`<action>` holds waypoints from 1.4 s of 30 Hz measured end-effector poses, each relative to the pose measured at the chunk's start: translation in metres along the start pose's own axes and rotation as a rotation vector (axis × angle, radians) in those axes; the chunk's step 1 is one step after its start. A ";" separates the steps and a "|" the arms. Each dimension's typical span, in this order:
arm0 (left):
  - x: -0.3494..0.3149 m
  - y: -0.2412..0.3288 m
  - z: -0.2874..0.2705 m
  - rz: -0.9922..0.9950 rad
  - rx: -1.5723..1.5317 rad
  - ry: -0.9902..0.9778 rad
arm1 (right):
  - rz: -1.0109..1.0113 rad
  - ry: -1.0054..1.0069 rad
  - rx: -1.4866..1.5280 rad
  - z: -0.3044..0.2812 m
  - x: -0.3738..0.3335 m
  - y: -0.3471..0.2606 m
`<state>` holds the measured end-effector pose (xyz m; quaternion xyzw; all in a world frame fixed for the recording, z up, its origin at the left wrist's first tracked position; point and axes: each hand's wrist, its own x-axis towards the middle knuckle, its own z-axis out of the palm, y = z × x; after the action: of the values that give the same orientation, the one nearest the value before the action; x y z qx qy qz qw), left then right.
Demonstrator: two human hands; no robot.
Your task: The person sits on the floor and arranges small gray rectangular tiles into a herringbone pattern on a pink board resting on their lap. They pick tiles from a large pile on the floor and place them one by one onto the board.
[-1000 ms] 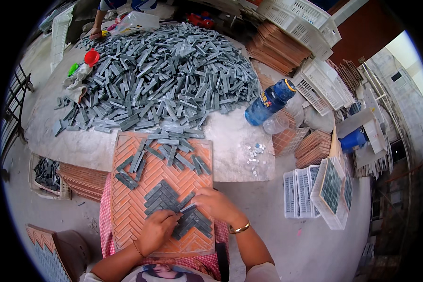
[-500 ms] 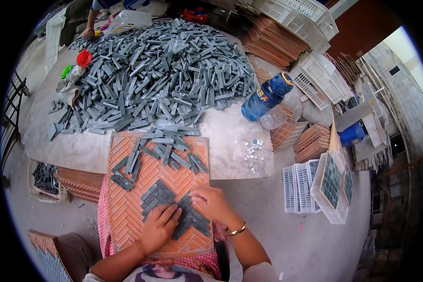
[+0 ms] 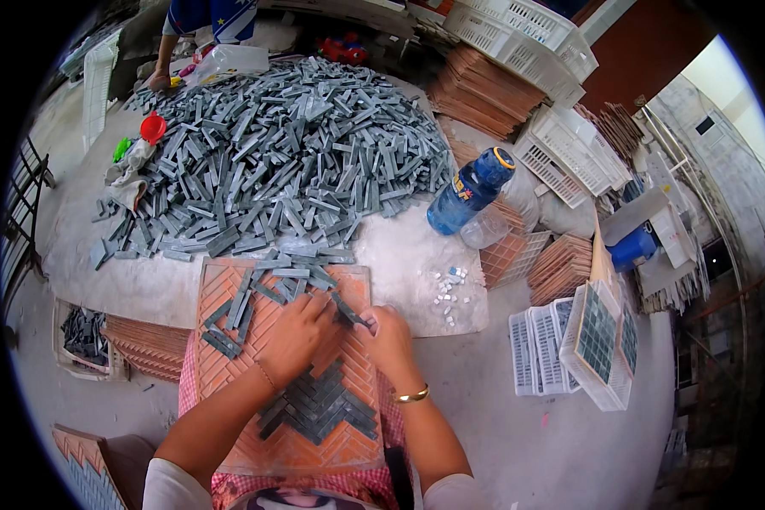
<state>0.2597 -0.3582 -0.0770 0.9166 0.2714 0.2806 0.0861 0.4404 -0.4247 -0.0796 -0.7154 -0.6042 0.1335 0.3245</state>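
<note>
Right hand: a dark grey strip [image 3: 347, 310] is grasped between the thumb and fingers of the right hand [image 3: 388, 338], above the upper right part of the board.
Left hand: the fingers of the left hand [image 3: 300, 336] are bent close to the same strip; whether it is also gripped by them cannot be told.
Grooved board: the orange herringbone board [image 3: 229, 367] is rested with its far end at the table [image 3: 408, 251] and its near end over the checked cloth [image 3: 189, 365], probably so that it is supported within easy reach.
Laid strips: the laid strips [image 3: 321, 406] are fitted in zigzag rows, seemingly kept in line by the grooves.
Loose strips: some loose strips [image 3: 221, 342] are scattered on the far half of the board, perhaps for short reaching; behind them the big pile [image 3: 289, 161] is heaped.
Blue bottle: the bottle [image 3: 466, 194] is stood to the right of the pile, likely out of the hands' way.
Writing: bright lettering is printed on the bottle; no other label can be read with certainty.
</note>
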 end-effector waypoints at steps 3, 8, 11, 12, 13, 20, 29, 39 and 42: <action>0.008 -0.020 0.009 -0.036 0.030 -0.109 | 0.106 -0.094 0.171 -0.018 -0.026 -0.017; 0.017 -0.028 0.012 0.077 -0.010 -0.011 | 0.122 -0.170 0.049 -0.027 -0.080 -0.021; 0.016 -0.013 0.007 0.081 -0.083 0.049 | 0.148 -0.143 0.096 -0.031 -0.099 -0.013; 0.012 -0.005 0.006 0.086 -0.095 0.074 | 0.163 -0.122 0.122 -0.032 -0.103 -0.011; 0.006 0.002 0.004 0.023 -0.141 0.060 | 0.117 -0.108 0.136 -0.034 -0.104 -0.008; -0.031 0.037 -0.004 -0.233 -0.415 0.005 | 0.037 -0.065 0.067 -0.037 -0.109 -0.005; -0.033 0.069 -0.010 -0.125 -0.570 -0.016 | -0.101 -0.105 0.097 -0.062 -0.087 -0.015; -0.036 0.067 0.002 -0.086 -0.608 -0.078 | -0.111 -0.240 0.094 -0.062 -0.092 -0.001; -0.030 0.075 -0.006 -0.137 -0.561 0.002 | -0.135 -0.129 0.121 -0.051 -0.094 0.011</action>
<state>0.2695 -0.4375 -0.0626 0.8361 0.2444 0.3394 0.3549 0.4567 -0.5304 -0.0668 -0.6421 -0.6615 0.1933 0.3358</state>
